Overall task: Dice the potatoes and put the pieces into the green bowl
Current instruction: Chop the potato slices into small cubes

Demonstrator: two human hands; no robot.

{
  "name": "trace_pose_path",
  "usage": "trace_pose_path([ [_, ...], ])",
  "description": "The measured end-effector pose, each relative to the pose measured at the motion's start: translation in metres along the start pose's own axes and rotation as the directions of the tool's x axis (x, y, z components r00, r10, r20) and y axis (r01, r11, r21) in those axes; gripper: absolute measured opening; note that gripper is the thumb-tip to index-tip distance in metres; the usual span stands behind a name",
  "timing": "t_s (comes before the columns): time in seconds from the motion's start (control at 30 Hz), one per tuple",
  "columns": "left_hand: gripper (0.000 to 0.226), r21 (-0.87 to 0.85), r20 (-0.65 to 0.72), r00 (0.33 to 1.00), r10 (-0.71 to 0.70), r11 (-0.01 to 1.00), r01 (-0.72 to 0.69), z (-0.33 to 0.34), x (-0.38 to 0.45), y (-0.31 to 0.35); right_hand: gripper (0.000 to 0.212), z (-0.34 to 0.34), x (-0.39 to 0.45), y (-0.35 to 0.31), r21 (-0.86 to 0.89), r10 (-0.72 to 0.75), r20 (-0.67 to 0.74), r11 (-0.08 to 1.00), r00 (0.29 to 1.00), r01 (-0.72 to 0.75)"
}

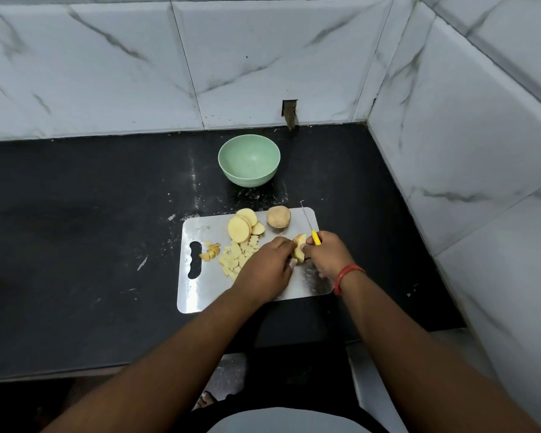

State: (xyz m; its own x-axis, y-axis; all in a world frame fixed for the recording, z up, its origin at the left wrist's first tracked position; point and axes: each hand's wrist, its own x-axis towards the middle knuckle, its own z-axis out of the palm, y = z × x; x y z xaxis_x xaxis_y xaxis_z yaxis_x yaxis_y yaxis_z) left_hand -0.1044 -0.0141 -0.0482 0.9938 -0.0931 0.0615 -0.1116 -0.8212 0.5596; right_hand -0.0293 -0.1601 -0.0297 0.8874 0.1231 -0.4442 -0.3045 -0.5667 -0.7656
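Observation:
A steel cutting board (200,292) lies on the black counter. On it are a whole potato (278,216), a stack of round potato slices (242,225) and a heap of diced pieces (233,260). My left hand (263,267) holds a stack of potato slices (299,248) on the board. My right hand (328,256) grips a yellow-handled knife (315,237), its thin blade pointing away from me, right beside those slices. The green bowl (249,159) stands behind the board with nothing in it.
A few skin-on end pieces (210,252) lie near the board's handle slot. Marble-tiled walls close off the counter (75,229) at the back and on the right. The counter's front edge runs below my forearms.

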Motion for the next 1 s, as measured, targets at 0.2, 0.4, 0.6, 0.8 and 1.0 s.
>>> trace_pose_path([
  [0.2,0.041,0.279,0.036,0.989,0.142,0.949,-0.147,0.002,-0.002,-0.008,0.003,-0.007,0.005,0.004,0.020,0.035,0.003,0.999,0.999,-0.036],
  [0.4,0.034,0.342,0.007,0.974,0.227,0.915,-0.216,0.010,-0.002,-0.012,0.014,-0.006,0.002,-0.004,-0.170,-0.072,-0.032,0.983,0.997,0.066],
  [0.6,0.038,0.498,0.004,0.951,0.309,0.824,-0.270,0.008,0.000,-0.017,0.011,-0.006,0.000,-0.009,-0.118,-0.061,0.017,0.991,0.998,0.063],
  [0.8,0.035,0.576,0.010,0.947,0.320,0.773,-0.267,0.005,0.008,-0.011,0.008,-0.013,-0.006,-0.005,-0.067,0.025,0.088,0.998,0.996,-0.019],
  [1.0,0.022,0.635,-0.005,0.949,0.317,0.733,-0.242,0.006,0.013,-0.015,0.017,-0.016,-0.011,0.002,-0.039,-0.007,0.087,0.999,0.996,0.011],
])
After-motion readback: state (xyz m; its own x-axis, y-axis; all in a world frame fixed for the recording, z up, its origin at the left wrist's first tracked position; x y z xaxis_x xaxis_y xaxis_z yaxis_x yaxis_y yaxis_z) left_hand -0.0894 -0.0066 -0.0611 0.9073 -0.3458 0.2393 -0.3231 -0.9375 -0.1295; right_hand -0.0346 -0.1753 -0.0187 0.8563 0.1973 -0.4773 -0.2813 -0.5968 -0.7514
